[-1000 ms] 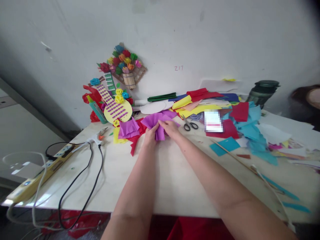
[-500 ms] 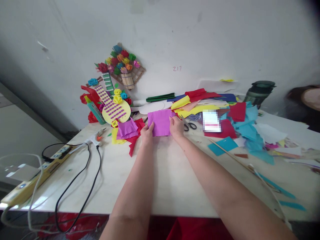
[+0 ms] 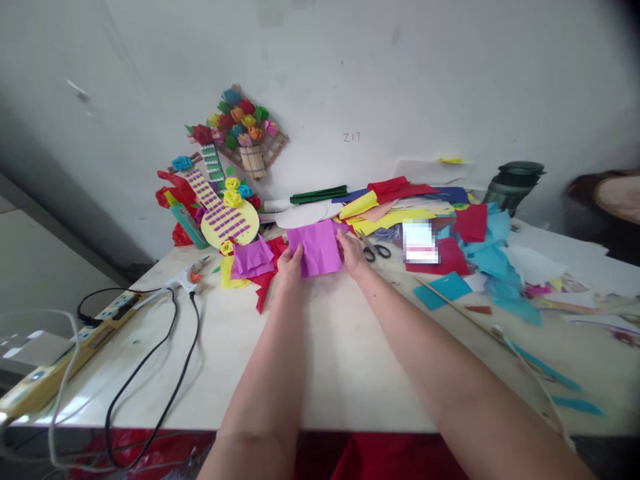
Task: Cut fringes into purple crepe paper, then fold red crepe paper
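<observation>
A flat purple paper sheet (image 3: 316, 248) is held up between both hands over the far middle of the pale table (image 3: 320, 360). My left hand (image 3: 289, 267) pinches its lower left edge, thumb on top. Gripping the right edge is my right hand (image 3: 352, 253). Black scissors (image 3: 376, 251) lie just right of that hand. A crumpled purple piece (image 3: 251, 258) rests on red and yellow scraps to the left.
Heaped coloured paper (image 3: 450, 227) covers the back right. A paper guitar (image 3: 225, 217) and a flower craft (image 3: 245, 133) lean on the wall. A glue gun (image 3: 187, 280), black cable (image 3: 165, 360) and power strip (image 3: 65, 360) lie left. A thin stick (image 3: 460, 310), a dark flask (image 3: 515, 183) and another person (image 3: 610, 207) are at right.
The bunched purple paper was spread into a flat square between both hands, then lifted and tilted slightly. The view drifted a little left.
</observation>
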Available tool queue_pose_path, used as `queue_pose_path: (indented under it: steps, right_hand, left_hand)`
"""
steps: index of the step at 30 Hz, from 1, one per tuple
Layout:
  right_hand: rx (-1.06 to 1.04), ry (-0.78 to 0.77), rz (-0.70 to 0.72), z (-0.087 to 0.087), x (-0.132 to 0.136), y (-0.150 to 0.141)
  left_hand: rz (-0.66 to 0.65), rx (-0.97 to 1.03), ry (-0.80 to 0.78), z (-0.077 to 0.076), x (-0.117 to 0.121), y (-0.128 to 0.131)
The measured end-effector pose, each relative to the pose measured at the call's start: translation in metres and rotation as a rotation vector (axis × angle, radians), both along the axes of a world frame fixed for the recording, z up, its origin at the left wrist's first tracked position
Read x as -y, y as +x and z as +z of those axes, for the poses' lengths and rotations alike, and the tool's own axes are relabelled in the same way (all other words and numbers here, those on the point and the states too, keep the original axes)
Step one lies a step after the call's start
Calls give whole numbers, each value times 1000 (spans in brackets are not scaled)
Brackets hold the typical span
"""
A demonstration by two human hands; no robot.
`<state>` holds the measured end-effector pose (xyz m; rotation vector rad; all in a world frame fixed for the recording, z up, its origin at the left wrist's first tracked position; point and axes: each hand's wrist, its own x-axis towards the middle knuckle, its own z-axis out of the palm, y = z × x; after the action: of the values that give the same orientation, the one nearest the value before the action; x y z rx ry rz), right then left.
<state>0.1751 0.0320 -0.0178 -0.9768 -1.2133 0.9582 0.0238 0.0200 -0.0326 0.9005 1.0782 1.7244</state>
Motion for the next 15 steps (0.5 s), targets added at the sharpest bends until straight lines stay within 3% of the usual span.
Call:
queue_pose_path:
  steps: [3,8,15]
  right_hand:
    - [-226,-133,141,-4,-4,0]
    - [-302,-144,244,-3,-5,4]
    - [-299,-131,227,1,-1,8]
  left_hand:
    - [-26,8,6,0,0,-1]
    - [-27,75,19,3,4,0]
    - [-32,108,8,2,3,-1]
